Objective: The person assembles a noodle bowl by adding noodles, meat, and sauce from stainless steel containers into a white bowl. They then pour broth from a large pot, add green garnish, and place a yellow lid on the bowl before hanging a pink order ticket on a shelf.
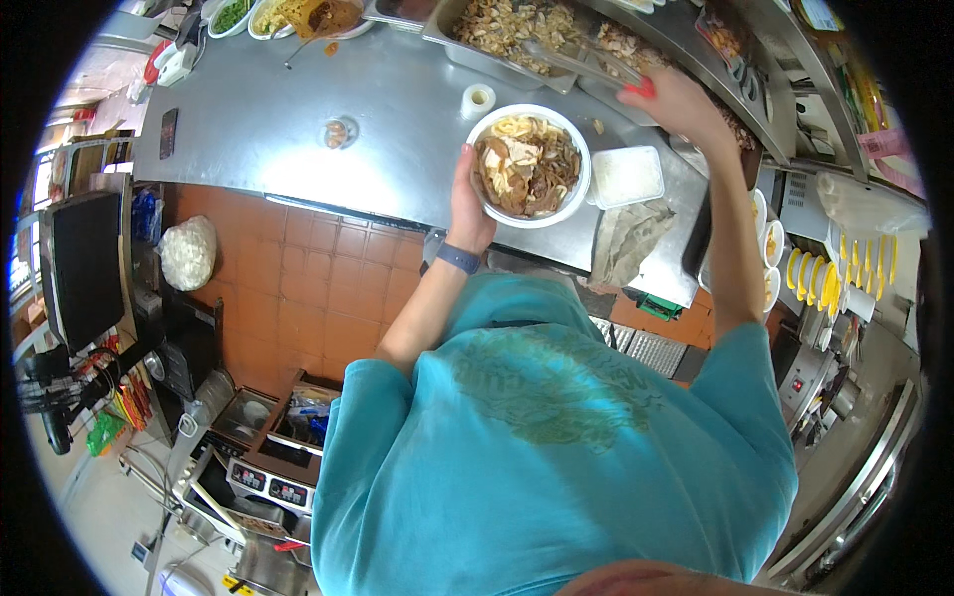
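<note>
A white round bowl of noodles, sliced meat and dark strips sits near the counter's front edge. My left hand grips its left rim, thumb on top and the other fingers hidden by the bowl. In my right hand are metal tongs with a red grip, stretched out to the right. The tongs' tips reach a steel tray of pale brown chopped food, at its right side; whether they hold any food, I cannot tell. Beyond them lies a second tray of chopped food.
Right of the bowl are a white rectangular tub and a crumpled grey cloth. A white roll stands behind the bowl. Farther left lie a small clear-wrapped item and a dark phone-like slab. A shelf borders the right.
</note>
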The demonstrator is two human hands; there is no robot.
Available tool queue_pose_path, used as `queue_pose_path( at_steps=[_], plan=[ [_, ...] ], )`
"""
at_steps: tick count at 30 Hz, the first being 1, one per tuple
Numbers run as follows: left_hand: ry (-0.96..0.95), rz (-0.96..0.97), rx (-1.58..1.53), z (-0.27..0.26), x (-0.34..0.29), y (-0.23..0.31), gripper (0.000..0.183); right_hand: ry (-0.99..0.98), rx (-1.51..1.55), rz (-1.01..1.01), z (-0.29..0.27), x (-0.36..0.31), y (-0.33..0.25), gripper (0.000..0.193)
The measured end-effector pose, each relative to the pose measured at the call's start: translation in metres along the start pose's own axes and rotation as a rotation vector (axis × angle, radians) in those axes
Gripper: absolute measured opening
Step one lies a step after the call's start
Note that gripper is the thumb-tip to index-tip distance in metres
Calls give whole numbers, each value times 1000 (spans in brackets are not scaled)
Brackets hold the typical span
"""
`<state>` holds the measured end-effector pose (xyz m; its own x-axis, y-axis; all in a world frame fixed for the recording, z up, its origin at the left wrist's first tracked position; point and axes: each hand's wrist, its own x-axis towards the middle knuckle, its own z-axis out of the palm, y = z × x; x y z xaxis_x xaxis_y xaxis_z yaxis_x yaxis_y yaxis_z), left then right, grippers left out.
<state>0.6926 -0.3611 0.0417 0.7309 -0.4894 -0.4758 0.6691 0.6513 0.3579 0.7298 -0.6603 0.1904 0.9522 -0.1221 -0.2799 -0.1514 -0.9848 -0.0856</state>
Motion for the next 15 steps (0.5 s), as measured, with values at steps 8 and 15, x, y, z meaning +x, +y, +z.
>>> queue_pose_path(
  at_steps=[8, 15],
  plan=[
    [65, -19, 15, -38, -6, 64, 58, -288, -68, 76, 72, 157, -53, 58],
    [8, -17, 56, -60, 12, 90, 62, -332, 293, 167, 80, 122, -39, 45]
  ],
)
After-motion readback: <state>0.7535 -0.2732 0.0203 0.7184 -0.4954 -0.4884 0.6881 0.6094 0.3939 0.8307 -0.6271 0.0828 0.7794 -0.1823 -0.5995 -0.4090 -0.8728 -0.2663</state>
